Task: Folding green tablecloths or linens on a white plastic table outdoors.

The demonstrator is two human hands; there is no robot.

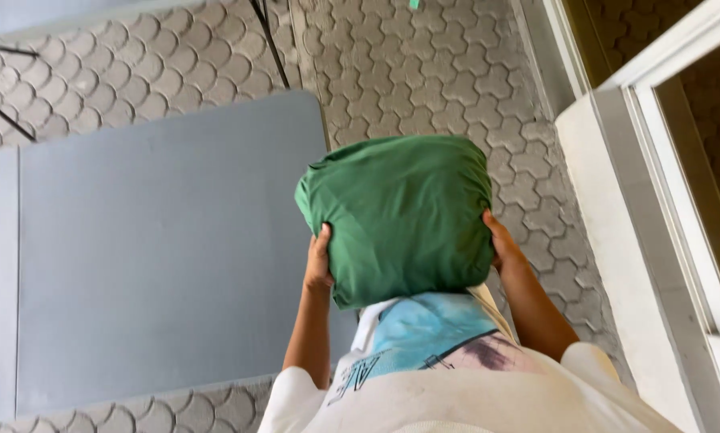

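Closest to me is my own white shirt (488, 397), and stacked against my chest is a light blue folded garment (428, 325) with a bit of white cloth showing at its left edge. On top of that sits the green folded cloth bundle (400, 216) — a thick, rounded wad, creased along its sides and held up in front of me.

My left hand (318, 261) presses flat against the bundle's lower left side, fingers pointing up and partly tucked behind the fabric, thumb along the edge. My right hand (500, 240) does the same on the lower right side, palm turned inward against the cloth. Neither hand is curled into a fist — both are spread and clamped inward, so the bundle is squeezed between my two palms, with its bulk rising above them and its lower edge hanging just below my wrists.

Beyond the bundle, to the left, lies the grey folding table (159, 256), its top bare where I can see it; the green cloth overlaps its right edge in my view. Past that is paving of grey interlocking stones (424, 72), and on the far right stands a white door frame (657, 200)
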